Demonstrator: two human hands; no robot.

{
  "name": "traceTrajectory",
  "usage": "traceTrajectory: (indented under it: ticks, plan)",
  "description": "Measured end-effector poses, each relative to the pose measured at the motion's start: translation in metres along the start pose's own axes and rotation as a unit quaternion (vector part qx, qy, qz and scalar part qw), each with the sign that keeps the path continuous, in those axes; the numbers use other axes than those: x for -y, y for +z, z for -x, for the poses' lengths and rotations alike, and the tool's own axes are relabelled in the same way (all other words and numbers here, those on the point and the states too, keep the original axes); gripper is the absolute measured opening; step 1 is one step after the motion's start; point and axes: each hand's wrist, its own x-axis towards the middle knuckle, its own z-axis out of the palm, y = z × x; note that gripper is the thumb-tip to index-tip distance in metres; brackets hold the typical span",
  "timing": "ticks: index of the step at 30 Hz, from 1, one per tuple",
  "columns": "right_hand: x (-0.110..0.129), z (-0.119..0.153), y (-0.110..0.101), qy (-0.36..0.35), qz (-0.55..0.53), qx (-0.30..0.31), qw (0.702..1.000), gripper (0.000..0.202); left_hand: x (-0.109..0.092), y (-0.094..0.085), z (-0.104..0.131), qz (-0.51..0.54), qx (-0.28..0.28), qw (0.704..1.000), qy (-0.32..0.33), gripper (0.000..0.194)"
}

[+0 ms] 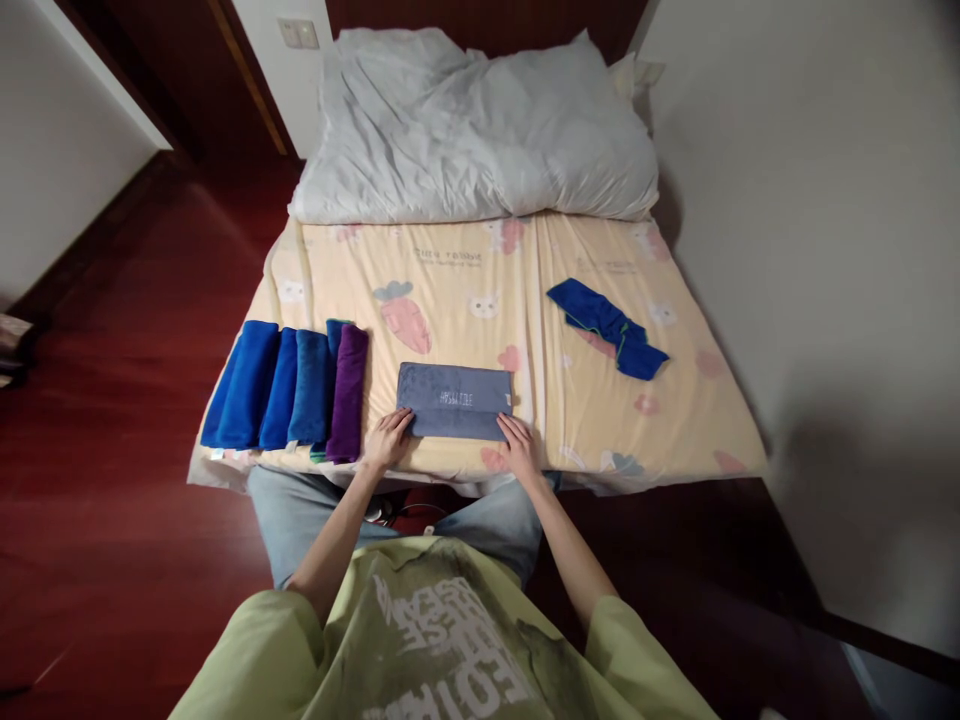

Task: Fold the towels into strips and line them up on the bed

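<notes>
A grey towel [454, 388], folded into a flat rectangle with pale lettering and a small tag at its right side, lies on the bed near its front edge. A strip along the towel's near side is folded over. At the left end of this strip, my left hand [388, 438] has its fingers closed on the corner. My right hand [519, 445] grips the opposite near corner, fingertips on top of the cloth. Both thumbs are mostly hidden.
Several rolled blue towels [251, 385] and a purple one [348, 392] lie side by side at the left. A crumpled blue cloth [611, 328] with green edging lies at the right. White bedding [480, 130] is heaped at the head of the bed [465, 290].
</notes>
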Motion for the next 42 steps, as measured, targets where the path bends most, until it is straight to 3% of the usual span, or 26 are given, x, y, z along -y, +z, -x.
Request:
traceTrajectory:
  ticks: [3, 7, 13, 18, 22, 26, 32, 42]
  plan:
    - [-0.001, -0.002, 0.006, 0.008, -0.015, -0.010, 1.000, 0.074, 0.001, 0.005, 0.001, 0.034, -0.034, 0.999, -0.017, 0.058]
    - [0.002, 0.006, -0.002, 0.000, -0.039, -0.020, 0.999, 0.070, 0.006, 0.003, 0.009, 0.098, -0.058, 0.993, -0.016, 0.062]
    - [0.017, 0.044, -0.017, -0.013, -0.088, 0.002, 0.996, 0.068, 0.009, 0.002, 0.045, 0.123, -0.041, 0.991, 0.017, 0.061]
    - [0.024, 0.058, -0.017, 0.030, -0.132, -0.010, 0.991, 0.066, 0.000, 0.006, 0.065, 0.165, -0.062, 0.984, -0.022, 0.057]
    - [0.016, 0.047, -0.012, 0.083, -0.151, -0.039, 0.984, 0.048, -0.004, 0.002, 0.057, 0.209, -0.066, 0.972, -0.090, 0.043]
    - [0.008, 0.034, -0.010, 0.179, -0.185, -0.052, 0.965, 0.030, -0.004, -0.002, 0.046, 0.211, -0.053, 0.958, -0.184, 0.034]
    - [0.012, 0.018, -0.014, 0.264, -0.223, -0.036, 0.937, 0.038, -0.006, -0.003, 0.034, 0.208, -0.067, 0.947, -0.235, 0.044]
    - [0.011, -0.010, -0.018, 0.276, -0.185, -0.031, 0.943, 0.055, -0.005, -0.008, 0.010, 0.157, -0.063, 0.947, -0.273, 0.038]
